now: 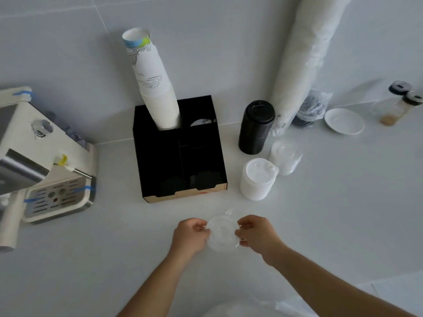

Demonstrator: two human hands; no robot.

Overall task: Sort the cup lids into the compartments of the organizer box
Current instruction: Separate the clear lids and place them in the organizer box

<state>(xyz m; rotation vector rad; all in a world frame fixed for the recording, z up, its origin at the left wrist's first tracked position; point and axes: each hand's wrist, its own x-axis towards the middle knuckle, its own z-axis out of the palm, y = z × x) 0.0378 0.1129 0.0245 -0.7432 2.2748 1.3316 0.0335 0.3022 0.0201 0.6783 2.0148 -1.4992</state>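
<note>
A clear plastic cup lid (222, 233) sits low over the white counter, in front of the black organizer box (160, 156). My left hand (191, 234) pinches its left edge and my right hand (257, 234) pinches its right edge. The box has several compartments; a tall stack of paper cups (155, 88) stands in the back left one, and a pale lid (200, 122) shows in the back right one. To the right of the box stand a stack of white lids (257, 179), a stack of clear lids (285, 156) and a stack of black lids (256, 126).
A coffee machine (43, 168) fills the left side. A long wrapped sleeve of cups (304, 65) leans on the wall at the right, beside a white saucer (344, 121) and two jars (398, 104). Clear plastic wrap (251, 310) lies at the bottom edge.
</note>
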